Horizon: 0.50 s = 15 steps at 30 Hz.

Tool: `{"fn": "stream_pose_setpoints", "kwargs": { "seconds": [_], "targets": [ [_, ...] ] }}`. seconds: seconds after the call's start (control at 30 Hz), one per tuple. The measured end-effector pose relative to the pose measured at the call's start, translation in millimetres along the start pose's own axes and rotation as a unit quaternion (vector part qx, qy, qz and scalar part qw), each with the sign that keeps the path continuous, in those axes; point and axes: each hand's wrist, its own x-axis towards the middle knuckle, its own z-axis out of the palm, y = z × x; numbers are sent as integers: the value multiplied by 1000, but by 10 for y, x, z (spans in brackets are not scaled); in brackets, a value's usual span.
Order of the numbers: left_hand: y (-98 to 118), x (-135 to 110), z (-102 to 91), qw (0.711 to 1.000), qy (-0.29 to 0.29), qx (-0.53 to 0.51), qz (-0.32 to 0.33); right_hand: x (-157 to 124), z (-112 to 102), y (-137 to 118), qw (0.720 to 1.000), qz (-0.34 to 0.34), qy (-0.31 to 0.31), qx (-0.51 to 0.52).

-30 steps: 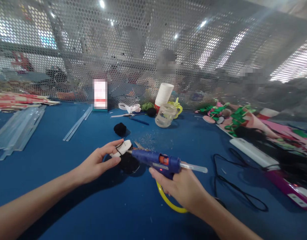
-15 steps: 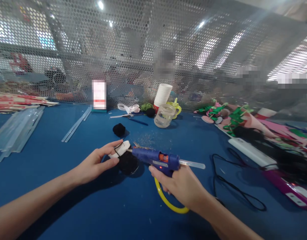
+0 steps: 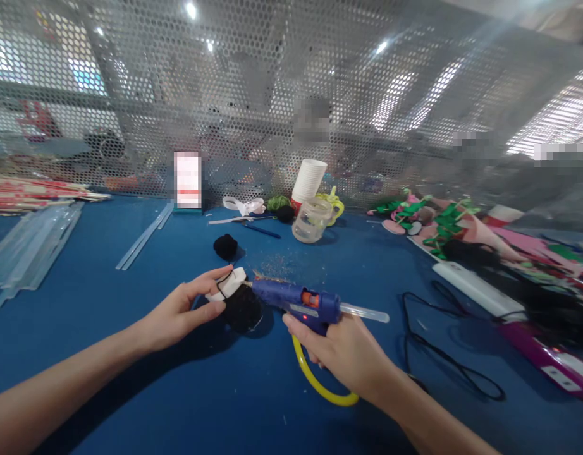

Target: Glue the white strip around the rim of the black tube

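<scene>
glue gun (image 3: 291, 299): still at white piece (image 3: 233, 282) | left fingers (image 3: 207, 311): same grip

The glue gun (image 3: 282, 296) is dark blue with an orange inner part (image 3: 310, 299), a red indicator lamp (image 3: 305, 317) and a translucent whitish glue stick (image 3: 366, 312); the small piece (image 3: 233, 283) at its nozzle is white crossed by a black strand, the bundle (image 3: 243, 311) below it black. Tabletop (image 3: 177, 398) is plain blue, the curved tube (image 3: 315, 381) yellow, the ball (image 3: 226, 246) black, the stacked cups (image 3: 310, 180) white, the long strips (image 3: 40, 243) pale translucent blue. Power strip (image 3: 528, 344) shows purple and white, its cord (image 3: 457, 363) black, and the screen (image 3: 253, 82) grey, patterned with round perforations.
</scene>
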Motion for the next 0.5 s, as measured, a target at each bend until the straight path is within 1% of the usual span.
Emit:
{"fn": "stream_pose_setpoints", "kwargs": {
  "seconds": [0.1, 0.23, 0.37, 0.5],
  "targets": [
    [-5, -1, 5, 1000, 0, -8, 0, -7, 12, 12, 1000, 20, 6, 1],
    [-3, -1, 4, 1000, -3, -1, 1, -3, 19, 14, 1000, -2, 10, 10],
    [-3, 0, 5, 1000, -1, -1, 1, -9, 34, 19, 999, 32, 16, -2],
    [-13, -1, 8, 1000, -1, -4, 6, -12, 29, 30, 1000, -12, 20, -12]
  ]
}}
